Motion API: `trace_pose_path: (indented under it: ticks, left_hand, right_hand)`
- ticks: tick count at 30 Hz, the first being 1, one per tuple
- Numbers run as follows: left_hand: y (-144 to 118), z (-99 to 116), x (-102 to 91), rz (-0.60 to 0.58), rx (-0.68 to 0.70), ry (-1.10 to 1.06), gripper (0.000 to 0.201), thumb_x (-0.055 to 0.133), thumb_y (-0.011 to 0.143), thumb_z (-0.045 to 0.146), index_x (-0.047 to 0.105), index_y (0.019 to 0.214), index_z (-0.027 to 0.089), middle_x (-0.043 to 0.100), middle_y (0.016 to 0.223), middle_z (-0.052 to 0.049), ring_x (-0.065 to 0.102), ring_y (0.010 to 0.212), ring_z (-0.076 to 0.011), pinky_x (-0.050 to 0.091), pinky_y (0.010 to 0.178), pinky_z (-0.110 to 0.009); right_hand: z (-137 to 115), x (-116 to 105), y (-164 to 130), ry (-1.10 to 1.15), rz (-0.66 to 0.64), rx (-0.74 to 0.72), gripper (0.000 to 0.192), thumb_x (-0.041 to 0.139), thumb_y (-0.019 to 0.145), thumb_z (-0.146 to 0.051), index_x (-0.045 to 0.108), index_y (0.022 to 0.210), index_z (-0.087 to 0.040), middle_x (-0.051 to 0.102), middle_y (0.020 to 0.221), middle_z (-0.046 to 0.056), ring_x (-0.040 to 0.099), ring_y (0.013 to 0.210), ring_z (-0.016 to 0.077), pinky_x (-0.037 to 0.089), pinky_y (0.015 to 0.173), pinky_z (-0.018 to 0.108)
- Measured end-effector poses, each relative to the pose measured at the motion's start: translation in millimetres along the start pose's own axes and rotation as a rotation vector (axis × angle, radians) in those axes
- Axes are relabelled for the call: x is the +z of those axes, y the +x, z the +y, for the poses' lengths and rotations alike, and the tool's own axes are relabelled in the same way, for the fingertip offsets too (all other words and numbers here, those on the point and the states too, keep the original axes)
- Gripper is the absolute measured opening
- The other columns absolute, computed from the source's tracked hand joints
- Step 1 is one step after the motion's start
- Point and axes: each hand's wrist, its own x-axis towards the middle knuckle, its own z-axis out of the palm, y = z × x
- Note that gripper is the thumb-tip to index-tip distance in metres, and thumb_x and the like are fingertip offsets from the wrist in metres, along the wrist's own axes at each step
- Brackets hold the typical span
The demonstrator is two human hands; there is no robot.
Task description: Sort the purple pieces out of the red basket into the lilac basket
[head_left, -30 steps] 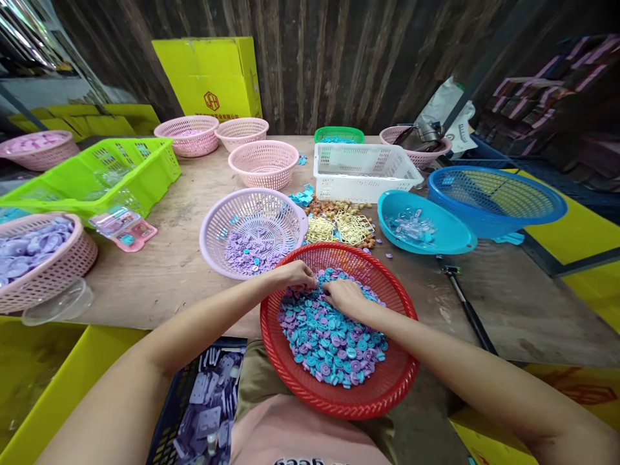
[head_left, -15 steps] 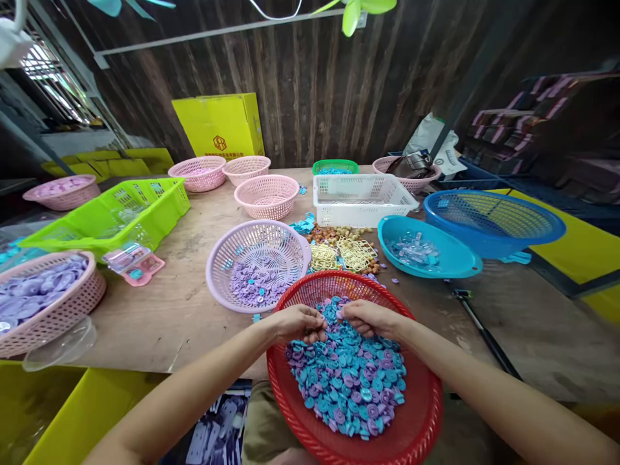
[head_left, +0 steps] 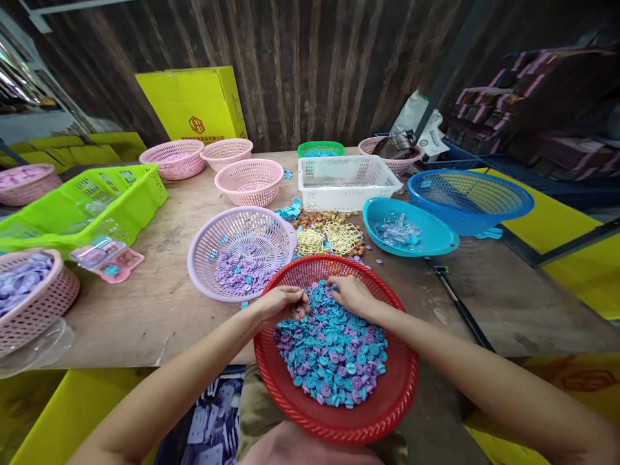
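Hands [head_left: 285, 303] [head_left: 356, 297] moved apart over red basket [head_left: 334, 434]; wooden table [head_left: 140, 329], dark wall [head_left: 310, 64]

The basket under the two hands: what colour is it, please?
The basket is red; it shows best in the head view.

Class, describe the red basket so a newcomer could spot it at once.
Find the table. At its near edge, the red basket lies under the left hand and right hand, heaped with blue and purple pieces. It is the only red basket; the lilac basket lies beyond it, to the left.
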Motion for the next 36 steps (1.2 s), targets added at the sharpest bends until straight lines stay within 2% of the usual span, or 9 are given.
trace_pose_path:
  ticks: [8, 12, 15, 21, 25, 28, 30, 32, 36]
  left_hand:
    - [-13, 7, 5.0, 0.063, 0.064, -0.136, 0.018, 0.039, 0.080, 0.015, 0.051, 0.067, 0.010, 0.057, 0.062, -0.008, 0.051, 0.045, -0.0076, 0.039, 0.044, -0.017]
    - [-27, 10, 3.7, 0.087, 0.070, -0.172, 0.017, 0.039, 0.080, 0.013, 0.050, 0.067, 0.010, 0.058, 0.064, -0.008, 0.051, 0.046, -0.0072, 0.039, 0.044, -0.016]
    - [-33, 10, 2.5, 0.087, 0.079, -0.179, 0.018, 0.039, 0.080, 0.013, 0.051, 0.067, 0.009, 0.058, 0.065, -0.009, 0.051, 0.046, -0.0072, 0.039, 0.044, -0.016]
    - [-29, 7, 6.0, 0.057, 0.086, -0.202, 0.015, 0.041, 0.079, 0.014, 0.050, 0.068, 0.010, 0.058, 0.065, -0.008, 0.051, 0.045, -0.0074, 0.039, 0.043, -0.016]
    - [-26, 3, 7.1, 0.047, 0.084, -0.212, 0.016, 0.041, 0.079, 0.014, 0.050, 0.067, 0.010, 0.057, 0.064, -0.007, 0.051, 0.046, -0.0073, 0.039, 0.044, -0.016]
    - [-28, 2, 5.5, 0.043, 0.088, -0.201, 0.015, 0.042, 0.079, 0.016, 0.051, 0.068, 0.010, 0.058, 0.065, -0.008, 0.052, 0.047, -0.0077, 0.040, 0.044, -0.016]
    - [-30, 3, 3.5, 0.039, 0.101, -0.191, 0.015, 0.044, 0.078, 0.016, 0.051, 0.068, 0.009, 0.057, 0.065, -0.008, 0.052, 0.048, -0.0075, 0.040, 0.045, -0.016]
    - [-34, 5, 0.3, 0.034, 0.132, -0.176, 0.015, 0.045, 0.078, 0.017, 0.052, 0.068, 0.009, 0.057, 0.066, -0.008, 0.051, 0.049, -0.0073, 0.040, 0.046, -0.016]
    - [-42, 12, -10.1, 0.070, 0.217, -0.120, 0.013, 0.049, 0.076, 0.018, 0.055, 0.069, 0.008, 0.058, 0.068, -0.007, 0.052, 0.052, -0.0071, 0.040, 0.047, -0.016]
  right_hand:
    - [-34, 7, 29, -0.252, -0.099, -0.130, 0.028, 0.038, 0.079, -0.021, 0.061, 0.094, -0.021, 0.064, 0.089, 0.010, 0.058, 0.087, 0.0216, 0.040, 0.066, 0.028]
    - [-29, 4, 31, -0.298, -0.179, -0.105, 0.029, 0.037, 0.077, -0.013, 0.062, 0.092, -0.013, 0.063, 0.091, 0.016, 0.057, 0.089, 0.0244, 0.042, 0.068, 0.031]
    - [-21, -1, 25, -0.304, -0.217, -0.075, 0.025, 0.042, 0.073, -0.012, 0.064, 0.087, -0.011, 0.064, 0.087, 0.017, 0.059, 0.084, 0.0250, 0.043, 0.065, 0.030]
    - [-29, 13, 28, -0.215, -0.095, -0.045, 0.027, 0.041, 0.078, -0.023, 0.059, 0.096, -0.016, 0.063, 0.092, 0.013, 0.057, 0.088, 0.0237, 0.042, 0.068, 0.031]
    - [-43, 29, 37, -0.193, -0.095, 0.008, 0.027, 0.038, 0.078, -0.017, 0.061, 0.090, -0.010, 0.062, 0.090, 0.018, 0.058, 0.086, 0.0239, 0.041, 0.067, 0.031]
    - [-41, 29, 40, -0.173, -0.094, 0.030, 0.022, 0.043, 0.075, -0.019, 0.061, 0.084, -0.010, 0.063, 0.086, 0.016, 0.058, 0.082, 0.0228, 0.040, 0.063, 0.028]
    - [-33, 24, 40, -0.074, -0.077, 0.038, 0.016, 0.047, 0.071, -0.022, 0.060, 0.075, -0.012, 0.063, 0.078, 0.011, 0.058, 0.075, 0.0195, 0.038, 0.058, 0.025]
    - [-22, 16, 37, 0.147, -0.098, 0.065, 0.012, 0.047, 0.069, -0.022, 0.055, 0.063, -0.014, 0.059, 0.064, 0.005, 0.054, 0.061, 0.0136, 0.035, 0.050, 0.021]
    - [-10, -8, 29, 0.745, -0.389, 0.185, 0.011, 0.040, 0.069, -0.017, 0.044, 0.058, -0.016, 0.046, 0.047, -0.003, 0.032, 0.036, 0.0049, 0.023, 0.036, 0.019]
